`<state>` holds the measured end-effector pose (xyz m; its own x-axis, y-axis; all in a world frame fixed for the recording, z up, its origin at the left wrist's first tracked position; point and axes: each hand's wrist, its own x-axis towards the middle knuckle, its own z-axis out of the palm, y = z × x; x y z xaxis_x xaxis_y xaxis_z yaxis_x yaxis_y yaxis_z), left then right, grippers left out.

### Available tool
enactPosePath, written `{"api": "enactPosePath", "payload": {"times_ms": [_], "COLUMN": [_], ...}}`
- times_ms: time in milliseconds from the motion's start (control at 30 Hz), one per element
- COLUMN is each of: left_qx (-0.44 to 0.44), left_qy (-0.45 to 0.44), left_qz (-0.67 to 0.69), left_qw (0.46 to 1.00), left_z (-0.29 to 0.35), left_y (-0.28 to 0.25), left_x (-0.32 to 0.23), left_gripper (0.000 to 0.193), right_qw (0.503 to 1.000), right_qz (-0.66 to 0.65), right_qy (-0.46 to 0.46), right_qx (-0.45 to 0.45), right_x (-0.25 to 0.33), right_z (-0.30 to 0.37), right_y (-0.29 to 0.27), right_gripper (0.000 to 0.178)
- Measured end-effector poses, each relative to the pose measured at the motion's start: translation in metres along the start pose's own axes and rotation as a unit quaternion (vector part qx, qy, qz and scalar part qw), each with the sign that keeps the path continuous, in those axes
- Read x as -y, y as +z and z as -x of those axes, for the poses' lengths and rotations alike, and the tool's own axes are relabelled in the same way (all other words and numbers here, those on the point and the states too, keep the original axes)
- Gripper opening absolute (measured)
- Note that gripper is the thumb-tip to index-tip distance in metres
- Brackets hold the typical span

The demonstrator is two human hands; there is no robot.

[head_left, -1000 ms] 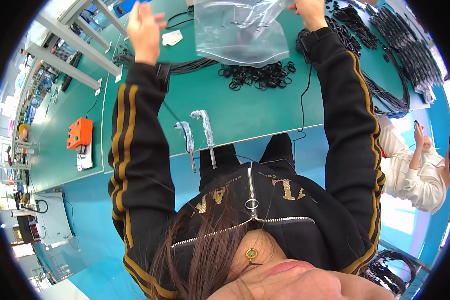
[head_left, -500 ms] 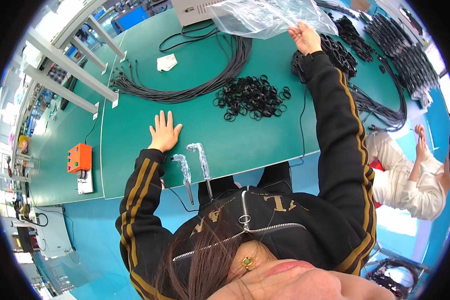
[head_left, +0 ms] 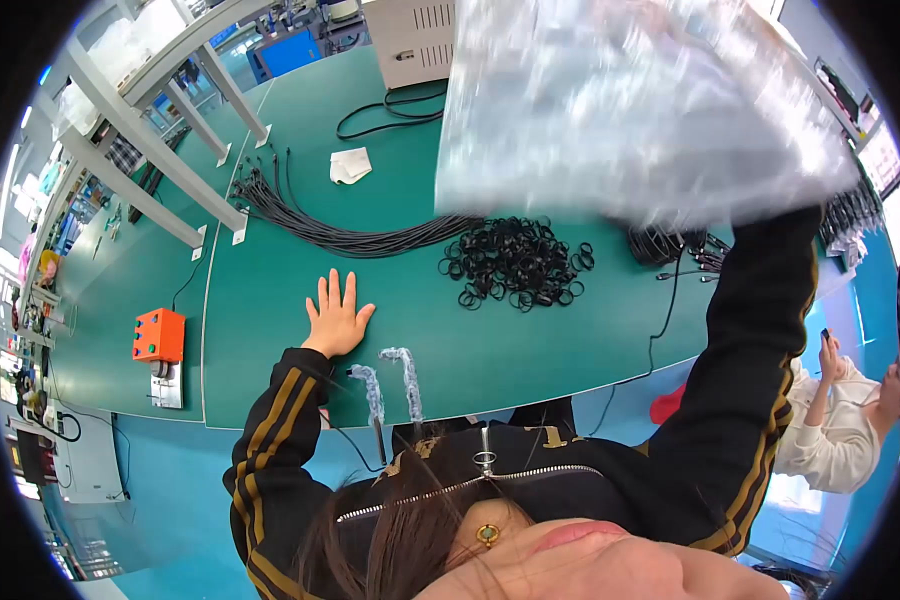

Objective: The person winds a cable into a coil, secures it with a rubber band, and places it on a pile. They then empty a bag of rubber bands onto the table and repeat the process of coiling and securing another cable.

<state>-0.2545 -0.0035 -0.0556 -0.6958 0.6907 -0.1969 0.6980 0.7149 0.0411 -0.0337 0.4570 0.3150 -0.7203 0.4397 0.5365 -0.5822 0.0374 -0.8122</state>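
My left hand (head_left: pixel 337 316) rests flat on the green table, fingers spread and holding nothing. Close by it, two bent rods wrapped in clear film (head_left: pixel 407 385) stand at the table's near edge. On the right, my arm in its black sleeve (head_left: pixel 755 310) reaches up behind a large clear plastic bag (head_left: pixel 610 130), blurred by motion. The bag hangs raised from my right hand, whose fingers it hides. Below the bag's lower edge lies a pile of small black rings (head_left: pixel 520 262), next to a bundle of black cables (head_left: pixel 340 235).
A white scrap (head_left: pixel 350 166) lies beyond the cables, near a beige metal box (head_left: pixel 410 45). An orange button box (head_left: pixel 158 335) stands on the left table by white rack posts (head_left: pixel 170 205). At the right sits a person in white (head_left: pixel 830 430). More black coils (head_left: pixel 653 244) lie partly under the bag.
My right hand has lifted the plastic bag up and to the right, so it now covers much of the table's far side. My left hand stays flat on the table.
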Motion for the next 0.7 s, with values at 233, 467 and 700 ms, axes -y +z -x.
{"api": "enactPosePath", "payload": {"times_ms": [233, 467, 700], "left_qx": [-0.015, -0.019, -0.003], "left_qy": [0.015, 0.019, -0.005], "left_qz": [0.003, 0.019, 0.017], "left_qw": [1.000, 0.999, 1.000], "left_z": [-0.005, -0.007, 0.013], "left_y": [-0.010, -0.010, 0.003], "left_x": [-0.005, -0.008, 0.005], "left_gripper": [0.071, 0.071, 0.069], "right_qw": [0.938, 0.772, 0.981], "right_qz": [-0.306, 0.491, -0.101], "right_qy": [-0.067, -0.333, 0.117], "right_qx": [-0.148, 0.226, 0.114], "right_x": [0.036, -0.026, -0.078], "right_z": [-0.166, -0.182, 0.045], "right_y": [-0.124, -0.148, 0.146], "right_gripper": [0.026, 0.043, 0.017]}}
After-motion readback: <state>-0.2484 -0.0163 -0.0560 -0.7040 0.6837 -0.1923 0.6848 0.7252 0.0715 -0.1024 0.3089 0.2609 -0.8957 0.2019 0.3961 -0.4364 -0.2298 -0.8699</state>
